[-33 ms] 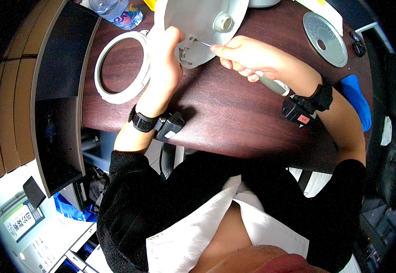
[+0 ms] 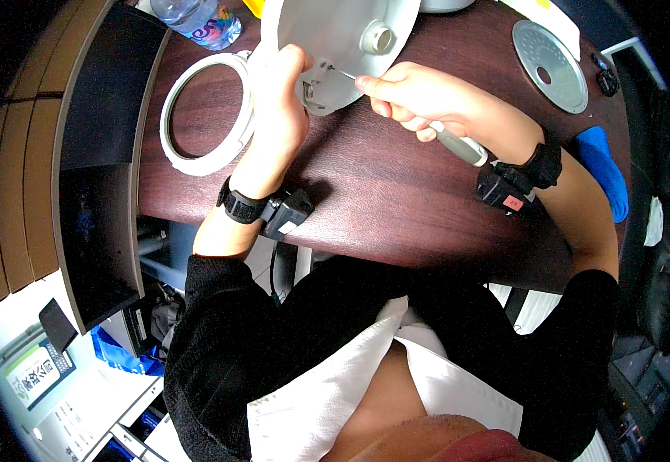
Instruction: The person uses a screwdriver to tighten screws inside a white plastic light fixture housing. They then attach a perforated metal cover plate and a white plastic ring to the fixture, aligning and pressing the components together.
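Note:
My left hand (image 2: pixel 282 104) grips the left edge of a white bowl-shaped housing (image 2: pixel 346 35). Its thumb lies over the rim, and the other fingers are mostly hidden. The housing is tilted with its hollow side towards me, and a short round collar (image 2: pixel 378 37) stands up inside it. My right hand (image 2: pixel 416 96) is closed round a screwdriver (image 2: pixel 462 145) with a grey-and-white handle. The thin shaft points left, its tip at a small fixing point on the inner wall, just above a small metal bracket (image 2: pixel 313 96) near the lower rim.
A white ring (image 2: pixel 172 127) lies on the dark wooden table (image 2: pixel 365 200), left of my left hand. Further back stands a water bottle (image 2: pixel 200 23). A perforated grey metal disc (image 2: pixel 550 68) rests at the far right, with a blue cloth (image 2: pixel 603 169) by the right edge.
The screwdriver's handle and the fingers of my right hand have shifted very slightly. Everything else stays in place.

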The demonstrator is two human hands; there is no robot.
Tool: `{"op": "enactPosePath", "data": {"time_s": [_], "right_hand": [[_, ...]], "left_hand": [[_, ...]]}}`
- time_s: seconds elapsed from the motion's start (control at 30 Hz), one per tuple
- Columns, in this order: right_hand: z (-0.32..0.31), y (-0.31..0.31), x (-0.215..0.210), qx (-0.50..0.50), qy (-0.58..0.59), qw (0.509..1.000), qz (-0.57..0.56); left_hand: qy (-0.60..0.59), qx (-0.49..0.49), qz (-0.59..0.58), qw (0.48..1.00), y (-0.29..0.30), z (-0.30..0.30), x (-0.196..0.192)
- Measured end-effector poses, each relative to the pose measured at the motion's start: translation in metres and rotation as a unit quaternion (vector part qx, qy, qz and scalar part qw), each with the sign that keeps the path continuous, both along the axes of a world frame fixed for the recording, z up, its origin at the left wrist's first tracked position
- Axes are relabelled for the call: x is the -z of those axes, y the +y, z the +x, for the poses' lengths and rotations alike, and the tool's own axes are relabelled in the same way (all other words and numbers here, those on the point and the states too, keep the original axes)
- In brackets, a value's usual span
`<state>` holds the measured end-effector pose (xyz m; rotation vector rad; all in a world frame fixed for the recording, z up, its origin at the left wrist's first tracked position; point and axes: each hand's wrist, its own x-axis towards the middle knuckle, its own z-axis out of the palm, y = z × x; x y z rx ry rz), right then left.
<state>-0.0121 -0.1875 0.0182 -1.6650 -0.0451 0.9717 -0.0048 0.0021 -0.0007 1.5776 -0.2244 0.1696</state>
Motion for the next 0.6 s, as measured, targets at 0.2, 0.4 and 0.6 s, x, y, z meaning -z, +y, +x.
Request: {"op": "enactPosePath", "data": {"time_s": [0.2,0.4,0.6], "right_hand": [[-0.005,0.002,0.009,0.029,0.122,0.986,0.114],[0.007,-0.006,0.028,-0.006,-0.25,0.966,-0.065],[-0.005,-0.006,0.006,-0.039,-0.627,0.694,-0.352]], "left_hand": [[-0.051,-0.013,0.005,0.999,0.001,0.002,0.004],[-0.045,0.015,0.063,0.997,0.002,0.003,-0.003],[-0.01,0.012,0.022,1.0,0.004,0.008,0.005]]}}
